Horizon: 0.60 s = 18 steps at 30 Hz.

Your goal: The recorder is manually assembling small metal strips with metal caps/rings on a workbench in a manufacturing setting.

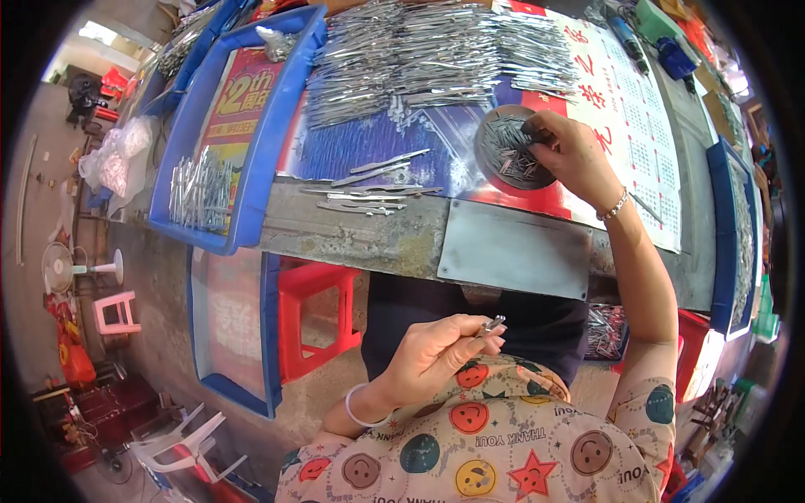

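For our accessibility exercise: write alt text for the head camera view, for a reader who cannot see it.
Seen from above, a person's right hand reaches into a round dish of small metal pins on a workbench, while the left hand pinches a small metal piece near the lap. A large heap of metal strips and blue trays lie beyond.

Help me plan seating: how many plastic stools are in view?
2: a red stool under the workbench edge, and a pink stool on the floor far left. Others may be hidden.

The bare table edge [377,239] at frame centre is free; the heap of metal strips [436,50] blocks the top, the blue tray [256,168] the left.
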### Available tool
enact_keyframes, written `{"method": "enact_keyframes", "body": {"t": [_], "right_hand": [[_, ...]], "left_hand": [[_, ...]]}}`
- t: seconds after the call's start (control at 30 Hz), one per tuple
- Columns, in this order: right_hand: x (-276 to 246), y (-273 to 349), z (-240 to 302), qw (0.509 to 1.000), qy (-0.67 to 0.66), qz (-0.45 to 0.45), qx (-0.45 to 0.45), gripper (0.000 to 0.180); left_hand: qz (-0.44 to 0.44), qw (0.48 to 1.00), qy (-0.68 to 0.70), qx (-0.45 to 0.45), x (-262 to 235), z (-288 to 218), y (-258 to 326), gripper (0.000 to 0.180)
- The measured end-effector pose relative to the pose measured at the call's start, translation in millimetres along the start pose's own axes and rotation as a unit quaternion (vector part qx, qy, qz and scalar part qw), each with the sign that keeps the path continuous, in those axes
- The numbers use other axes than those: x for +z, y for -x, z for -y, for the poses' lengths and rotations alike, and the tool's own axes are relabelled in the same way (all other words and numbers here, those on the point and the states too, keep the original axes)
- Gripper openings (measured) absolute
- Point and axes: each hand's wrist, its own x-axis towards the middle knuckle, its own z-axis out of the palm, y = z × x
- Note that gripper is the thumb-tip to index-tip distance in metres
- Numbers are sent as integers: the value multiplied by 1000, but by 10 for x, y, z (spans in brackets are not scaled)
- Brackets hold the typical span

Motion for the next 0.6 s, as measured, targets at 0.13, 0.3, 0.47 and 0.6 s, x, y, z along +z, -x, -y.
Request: {"method": "enact_keyframes", "body": {"t": [0.13,0.3,0.47,0.6], "right_hand": [[-24,14,-11,998,-53,15,25,26],[-40,50,-57,994,-102,17,34,26],[-96,220,140,971,-234,13,44,31],[-149,564,440,931,-343,79,96,35]], "left_hand": [[-1,999,-41,-4,-9,17,-52,27],[-7,999,-40,-33,23,-4,-85,27],[-24,996,-74,-33,50,23,-135,26],[-38,995,-72,-58,49,29,-150,27]]}}
